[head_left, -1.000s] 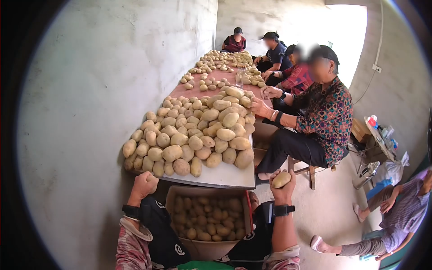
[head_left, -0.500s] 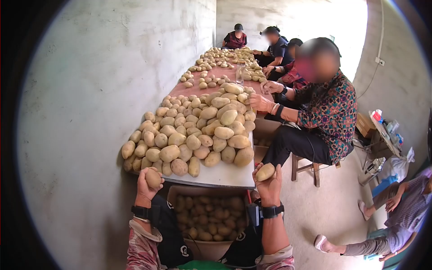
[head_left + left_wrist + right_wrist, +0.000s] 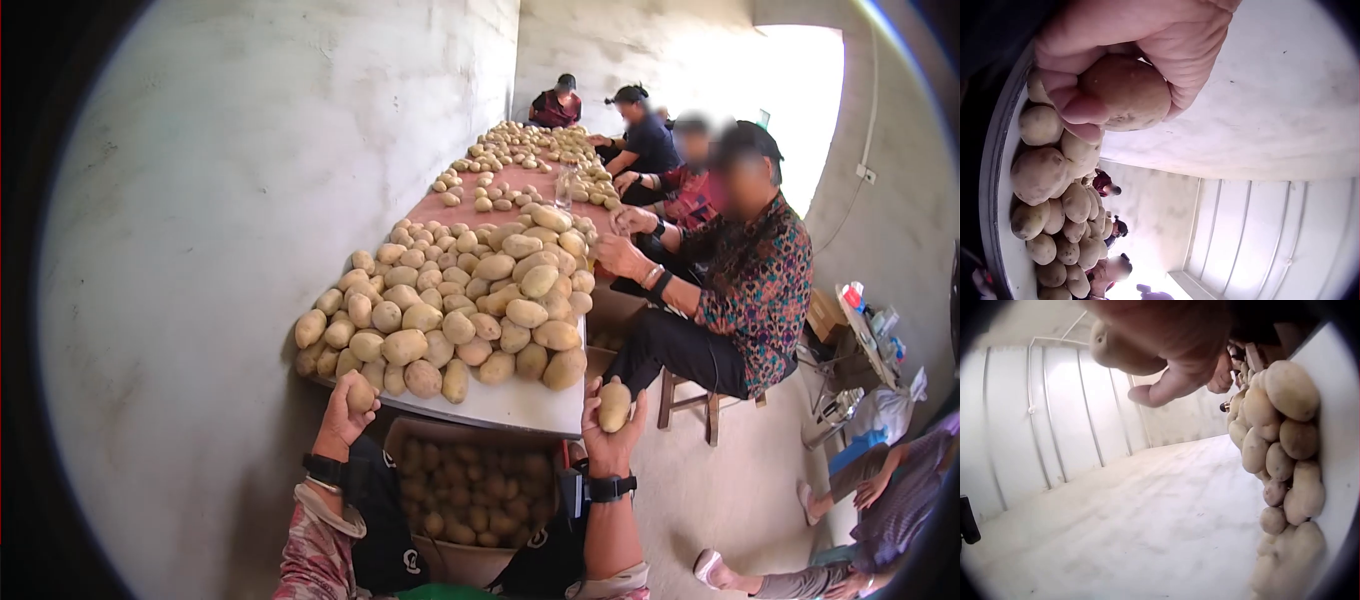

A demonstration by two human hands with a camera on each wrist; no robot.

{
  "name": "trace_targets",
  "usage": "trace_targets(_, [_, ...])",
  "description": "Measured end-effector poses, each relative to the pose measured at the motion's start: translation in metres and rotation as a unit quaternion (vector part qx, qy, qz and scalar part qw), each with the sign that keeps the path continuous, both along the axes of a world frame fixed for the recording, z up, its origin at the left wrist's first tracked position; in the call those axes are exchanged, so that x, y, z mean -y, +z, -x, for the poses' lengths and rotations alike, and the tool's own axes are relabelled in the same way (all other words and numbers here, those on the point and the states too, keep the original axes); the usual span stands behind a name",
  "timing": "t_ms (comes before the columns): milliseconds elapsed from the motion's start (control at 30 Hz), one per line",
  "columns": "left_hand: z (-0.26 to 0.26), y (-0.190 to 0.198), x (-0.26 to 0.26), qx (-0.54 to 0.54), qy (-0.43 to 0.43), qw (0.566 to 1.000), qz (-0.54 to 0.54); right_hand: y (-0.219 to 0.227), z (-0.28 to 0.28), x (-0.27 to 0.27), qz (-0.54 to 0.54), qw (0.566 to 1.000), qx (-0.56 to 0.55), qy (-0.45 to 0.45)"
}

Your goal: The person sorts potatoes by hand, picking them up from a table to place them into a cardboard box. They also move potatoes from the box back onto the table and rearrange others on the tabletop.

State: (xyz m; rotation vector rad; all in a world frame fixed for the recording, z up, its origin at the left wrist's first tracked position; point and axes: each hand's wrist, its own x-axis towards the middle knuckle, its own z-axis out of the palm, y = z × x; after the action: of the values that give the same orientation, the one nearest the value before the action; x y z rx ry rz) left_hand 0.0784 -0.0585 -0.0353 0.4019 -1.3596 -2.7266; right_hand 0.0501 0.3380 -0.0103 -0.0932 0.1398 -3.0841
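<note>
My left hand (image 3: 343, 416) grips a round brownish potato (image 3: 360, 398) at the table's near left corner; in the left wrist view the fingers curl round this potato (image 3: 1125, 92). Past the table's near right corner, my right hand (image 3: 612, 440) holds a longer yellowish potato (image 3: 614, 407) on its palm, fingers bent up at its sides. The right wrist view shows part of that potato (image 3: 1119, 350) beside the thumb. A large heap of potatoes (image 3: 460, 325) lies between and beyond both hands on the white table end (image 3: 520, 405).
Below the table edge, between my knees, stands a box (image 3: 470, 560) holding many potatoes. A person in a patterned shirt (image 3: 760, 300) sits at the table's right side, others farther back. A clear bottle (image 3: 565, 188) stands beyond the heap. A wall (image 3: 200, 250) rises on the left.
A potato came into view in my left hand, which then turned it. My right hand has tilted its potato more upright. The whole view has shifted slightly.
</note>
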Motion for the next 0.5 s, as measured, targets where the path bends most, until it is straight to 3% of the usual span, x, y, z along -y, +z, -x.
trace_targets(67, [0.000,0.002,0.000,0.019,-0.001,0.998,-0.051,0.004,-0.002,0.005,-0.041,0.996,0.078,-0.030])
trace_targets(333, [-0.004,0.002,-0.001,-0.013,-0.050,0.998,-0.029,-0.010,0.002,0.003,-0.064,0.995,0.067,-0.039])
trace_targets(500, [-0.008,0.004,0.002,0.000,-0.035,0.999,-0.026,-0.007,0.002,0.009,-0.109,0.991,0.069,-0.034])
